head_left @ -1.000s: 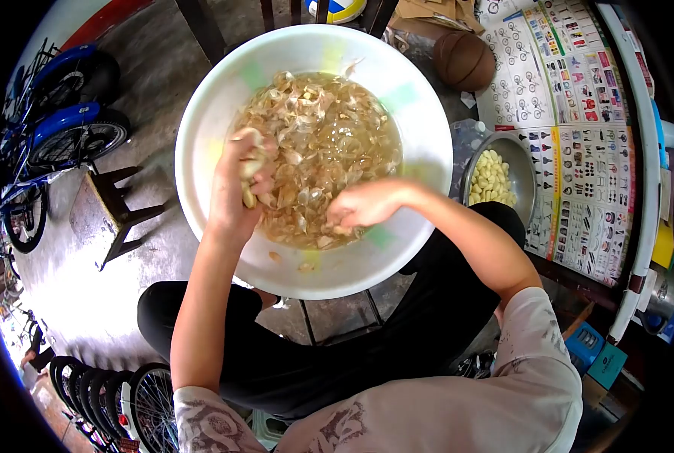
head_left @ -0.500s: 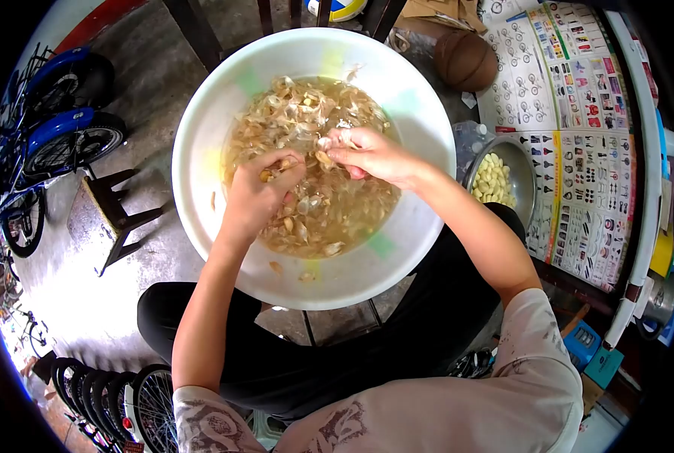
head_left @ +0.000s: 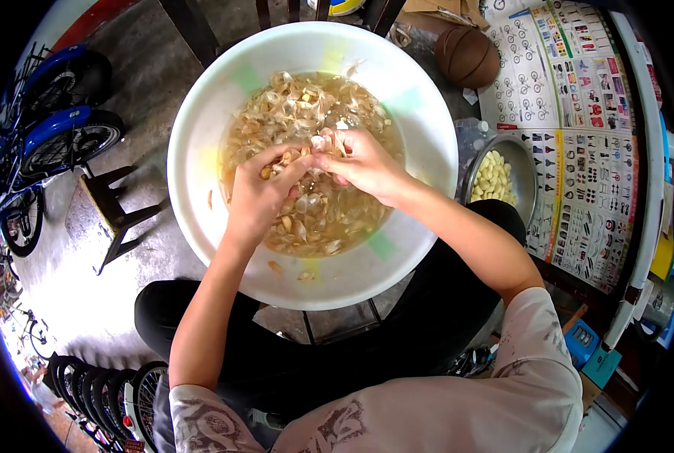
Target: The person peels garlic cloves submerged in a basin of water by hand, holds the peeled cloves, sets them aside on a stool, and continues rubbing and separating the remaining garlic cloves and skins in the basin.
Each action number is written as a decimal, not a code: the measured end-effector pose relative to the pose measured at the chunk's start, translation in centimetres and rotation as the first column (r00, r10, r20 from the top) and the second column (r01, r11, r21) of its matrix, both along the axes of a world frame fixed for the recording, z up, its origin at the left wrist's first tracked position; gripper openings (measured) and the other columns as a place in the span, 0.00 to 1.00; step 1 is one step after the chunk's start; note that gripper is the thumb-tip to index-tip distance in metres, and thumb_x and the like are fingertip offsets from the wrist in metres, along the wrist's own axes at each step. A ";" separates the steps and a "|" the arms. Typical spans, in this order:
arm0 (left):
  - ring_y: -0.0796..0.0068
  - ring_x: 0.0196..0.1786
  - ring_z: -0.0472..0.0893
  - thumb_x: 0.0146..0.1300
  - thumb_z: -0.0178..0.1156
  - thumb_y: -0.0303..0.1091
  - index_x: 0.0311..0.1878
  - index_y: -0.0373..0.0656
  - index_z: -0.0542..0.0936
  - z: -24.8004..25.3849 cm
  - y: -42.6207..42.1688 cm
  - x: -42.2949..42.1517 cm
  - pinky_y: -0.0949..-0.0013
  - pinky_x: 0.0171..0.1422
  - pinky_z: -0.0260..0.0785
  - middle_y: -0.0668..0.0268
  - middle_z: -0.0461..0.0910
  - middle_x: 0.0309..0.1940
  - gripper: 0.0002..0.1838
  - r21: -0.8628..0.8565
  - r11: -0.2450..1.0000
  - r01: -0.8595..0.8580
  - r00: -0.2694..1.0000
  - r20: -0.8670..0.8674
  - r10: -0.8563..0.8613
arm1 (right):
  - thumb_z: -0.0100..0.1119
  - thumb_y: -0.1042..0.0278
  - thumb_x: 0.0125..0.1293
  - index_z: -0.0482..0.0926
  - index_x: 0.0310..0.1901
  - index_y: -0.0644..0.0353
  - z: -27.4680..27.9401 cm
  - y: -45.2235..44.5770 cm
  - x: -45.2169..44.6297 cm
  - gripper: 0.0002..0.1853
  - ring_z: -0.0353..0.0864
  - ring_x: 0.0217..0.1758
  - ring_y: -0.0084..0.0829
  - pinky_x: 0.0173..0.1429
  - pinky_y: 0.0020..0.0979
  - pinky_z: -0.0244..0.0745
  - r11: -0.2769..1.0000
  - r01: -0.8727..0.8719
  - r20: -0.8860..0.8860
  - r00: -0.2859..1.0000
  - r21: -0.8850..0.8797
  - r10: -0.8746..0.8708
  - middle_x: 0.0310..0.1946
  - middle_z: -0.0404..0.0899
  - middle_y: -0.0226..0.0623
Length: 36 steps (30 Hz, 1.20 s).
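A wide white basin [head_left: 201,219] holds cloudy water with loose garlic skins [head_left: 314,226] floating in it. Over its middle, my left hand [head_left: 265,185] is closed around several unpeeled garlic cloves [head_left: 266,173]. My right hand [head_left: 363,166] meets it from the right, thumb and fingers pinched on garlic with papery skin. The fingertips of both hands are together, and the exact piece between them is partly hidden. To the right, a steel bowl [head_left: 529,170] contains peeled garlic cloves [head_left: 492,180].
Behind the bowl stands a clear plastic bottle [head_left: 473,136]. A brown basketball [head_left: 467,57] lies near a table covered with printed sheets [head_left: 578,181]. On the left are a small wooden stool [head_left: 118,211] and blue bicycles [head_left: 65,136]; a chair [head_left: 193,30] stands beyond the basin.
My hands have come together over the basin, the right moving left toward the left hand. Both stay closed on garlic.
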<state>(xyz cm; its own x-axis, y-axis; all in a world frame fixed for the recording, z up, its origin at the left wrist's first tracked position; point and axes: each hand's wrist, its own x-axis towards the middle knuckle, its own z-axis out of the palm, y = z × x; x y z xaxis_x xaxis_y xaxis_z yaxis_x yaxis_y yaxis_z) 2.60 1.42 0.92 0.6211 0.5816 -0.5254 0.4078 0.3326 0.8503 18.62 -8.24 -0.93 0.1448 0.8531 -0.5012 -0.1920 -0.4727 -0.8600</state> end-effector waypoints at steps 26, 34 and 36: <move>0.85 0.28 0.71 0.61 0.68 0.43 0.51 0.39 0.83 2.5 1.9 -2.6 0.78 0.34 0.64 0.71 0.80 0.34 0.20 -0.027 0.979 -0.200 0.980 -0.006 0.200 | 0.64 0.66 0.62 0.80 0.45 0.66 -0.9 -2.1 2.6 0.14 0.81 0.49 0.50 0.58 0.46 0.74 0.728 -0.518 0.761 0.205 -0.449 0.615 0.47 0.76 0.54; 0.85 0.28 0.71 0.62 0.68 0.44 0.52 0.41 0.83 3.1 1.1 -3.0 0.77 0.34 0.63 0.73 0.80 0.35 0.20 -0.029 0.979 -0.201 0.979 0.017 0.201 | 0.69 0.61 0.61 0.75 0.46 0.62 0.5 -2.3 5.4 0.18 0.79 0.40 0.43 0.47 0.40 0.72 0.665 -0.742 0.615 0.484 -0.090 0.623 0.40 0.76 0.44; 0.85 0.28 0.72 0.62 0.68 0.44 0.52 0.41 0.83 3.0 1.1 -3.0 0.77 0.35 0.63 0.73 0.81 0.35 0.21 -0.012 0.981 -0.192 0.981 -0.014 0.192 | 0.69 0.60 0.61 0.75 0.47 0.61 0.0 -2.0 5.4 0.19 0.79 0.40 0.42 0.47 0.39 0.72 0.686 -0.718 0.584 0.506 -0.123 0.635 0.38 0.78 0.44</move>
<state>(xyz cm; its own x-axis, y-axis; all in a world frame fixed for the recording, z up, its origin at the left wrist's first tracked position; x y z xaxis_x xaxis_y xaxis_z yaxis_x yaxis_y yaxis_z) -0.39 2.56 3.95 0.4921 0.6821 -0.5409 0.3458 0.4171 0.8405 23.98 -10.29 -0.88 -0.2990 0.8556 -0.4225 0.6534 -0.1391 -0.7441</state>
